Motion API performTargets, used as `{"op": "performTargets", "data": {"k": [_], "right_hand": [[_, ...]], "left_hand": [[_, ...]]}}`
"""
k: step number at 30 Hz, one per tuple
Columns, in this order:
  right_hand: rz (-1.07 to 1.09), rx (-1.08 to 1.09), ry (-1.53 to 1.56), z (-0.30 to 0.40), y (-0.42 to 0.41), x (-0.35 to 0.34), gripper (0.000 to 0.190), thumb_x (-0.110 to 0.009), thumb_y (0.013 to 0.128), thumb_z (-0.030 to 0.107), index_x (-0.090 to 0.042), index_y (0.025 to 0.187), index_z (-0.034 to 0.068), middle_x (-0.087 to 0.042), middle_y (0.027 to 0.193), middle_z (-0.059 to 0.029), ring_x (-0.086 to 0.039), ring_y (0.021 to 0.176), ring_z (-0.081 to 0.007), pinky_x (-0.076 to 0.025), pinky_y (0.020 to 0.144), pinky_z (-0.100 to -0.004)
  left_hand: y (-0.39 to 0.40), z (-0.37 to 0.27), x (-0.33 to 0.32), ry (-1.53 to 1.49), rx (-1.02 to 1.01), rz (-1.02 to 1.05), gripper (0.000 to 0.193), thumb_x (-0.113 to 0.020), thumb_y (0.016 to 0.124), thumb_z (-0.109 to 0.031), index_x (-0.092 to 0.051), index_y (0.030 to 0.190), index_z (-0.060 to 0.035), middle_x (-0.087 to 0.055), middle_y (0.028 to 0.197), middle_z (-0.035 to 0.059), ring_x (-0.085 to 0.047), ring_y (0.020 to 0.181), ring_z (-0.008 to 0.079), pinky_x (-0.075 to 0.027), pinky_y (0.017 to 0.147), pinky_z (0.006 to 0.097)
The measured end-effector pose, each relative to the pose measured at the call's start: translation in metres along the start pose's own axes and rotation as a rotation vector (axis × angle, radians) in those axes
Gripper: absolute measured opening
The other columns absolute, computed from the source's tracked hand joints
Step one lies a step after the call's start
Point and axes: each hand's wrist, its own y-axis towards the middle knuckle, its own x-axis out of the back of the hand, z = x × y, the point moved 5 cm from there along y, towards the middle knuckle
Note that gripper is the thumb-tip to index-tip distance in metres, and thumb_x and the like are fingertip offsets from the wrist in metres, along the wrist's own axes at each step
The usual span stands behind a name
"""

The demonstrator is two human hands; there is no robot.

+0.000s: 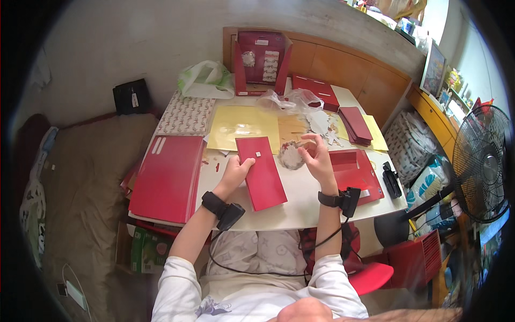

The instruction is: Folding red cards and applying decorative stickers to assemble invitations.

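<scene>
My left hand grips the left edge of a narrow red card panel, with the thumb on its face. A small white square sits on the panel above that thumb. Close by, the round wreath cutout, pale in the middle with a red detail at its top, is at the fingertips of my right hand. Thumb and index finger are bent at the cutout's right edge; whether they pinch it is unclear. Both wrists wear black strapped devices with cables.
Large red sheets lie at left beside patterned sheets. Behind are a yellow sheet, a red display box and clear plastic. A red tray, dark red cards and a black object are at right, near a fan.
</scene>
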Motion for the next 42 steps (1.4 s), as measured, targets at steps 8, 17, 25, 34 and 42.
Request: {"op": "performTargets", "data": {"k": [8,17,25,34,42], "right_hand": [[0.097,-0.173,-0.018,0.007,-0.004,-0.012,0.028,-0.055,0.081,0.002,-0.048,0.108,0.004,-0.058,0.086,-0.0085,-0.055,0.049,-0.0088,-0.045,0.04,-0.0213],[0.275,-0.329,-0.725,-0.029,-0.013,-0.011,0.032,-0.062,0.071,0.019,-0.046,0.093,0.002,-0.059,0.084,-0.0198,-0.057,0.084,-0.0366,-0.045,0.072,-0.043],[0.126,-0.096,-0.809,-0.036,-0.013,-0.018,0.025,-0.061,0.073,0.013,-0.053,0.094,0.005,-0.056,0.094,-0.0182,-0.056,0.087,-0.0344,-0.044,0.075,-0.0417],[0.0,0.015,-1.027,-0.056,-0.008,-0.029,0.02,-0.061,0.075,0.014,-0.053,0.091,0.004,-0.055,0.087,-0.0136,-0.055,0.085,-0.0294,-0.045,0.071,-0.0393],[-0.077,0.181,-1.338,-0.055,-0.008,-0.043,0.008,-0.053,0.071,0.008,-0.056,0.078,0.006,-0.055,0.08,-0.0079,-0.054,0.08,-0.0212,-0.043,0.066,-0.0314]], "left_hand": [[-0.001,-0.002,0.001,0.031,0.005,-0.004,0.02,-0.05,0.084,-0.011,-0.059,0.089,0.006,-0.062,0.08,0.0058,-0.058,0.068,0.0083,-0.046,0.062,0.021],[0.001,0.006,0.009,0.005,-0.006,-0.077,0.021,-0.052,0.082,-0.013,-0.061,0.08,0.0057,-0.061,0.07,0.0032,-0.055,0.06,0.0068,-0.043,0.053,0.0211],[-0.001,-0.002,0.005,-0.014,-0.001,-0.058,0.02,-0.052,0.083,-0.012,-0.061,0.081,0.0058,-0.062,0.072,0.0046,-0.056,0.061,0.0078,-0.043,0.053,0.0212],[-0.002,-0.004,0.001,0.01,0.022,-0.024,0.021,-0.052,0.084,-0.014,-0.059,0.091,0.0048,-0.063,0.079,0.0058,-0.058,0.067,0.0087,-0.045,0.06,0.0199],[-0.001,0.0,0.002,0.036,0.033,-0.023,0.022,-0.051,0.084,-0.013,-0.058,0.093,0.0052,-0.063,0.082,0.007,-0.059,0.07,0.0097,-0.046,0.062,0.0207]]}}
